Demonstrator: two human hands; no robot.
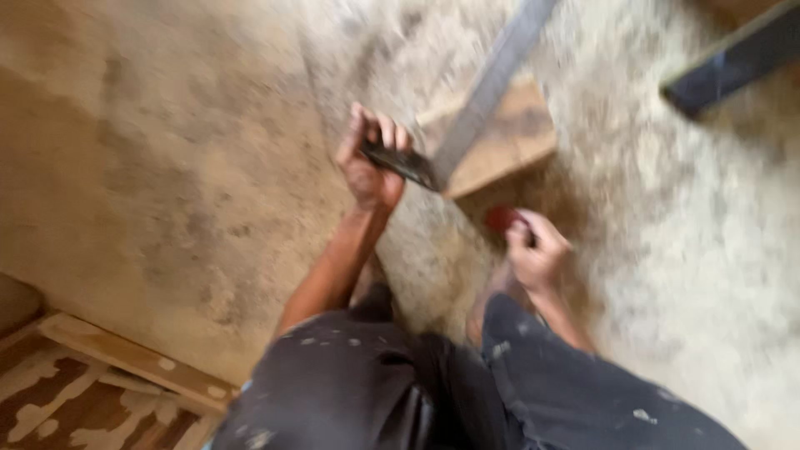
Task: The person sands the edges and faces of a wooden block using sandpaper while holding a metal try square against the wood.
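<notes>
My left hand [372,162], near the centre of the frame, is curled shut around the dark handle [400,162] of a long metal blade [487,83] that runs toward the upper right across a wooden board [508,137], seemingly to keep the edge flat on the wood. My right hand [537,250], lower right of centre, pinches a small red object [502,218] (too blurred to identify) just below the board

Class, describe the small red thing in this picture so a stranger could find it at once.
Start at the pale wooden board lying on the sawdust-covered floor. Just below its lower corner, the person's right hand pinches a small red object. It is the only red thing here; blur hides what it is.
</notes>
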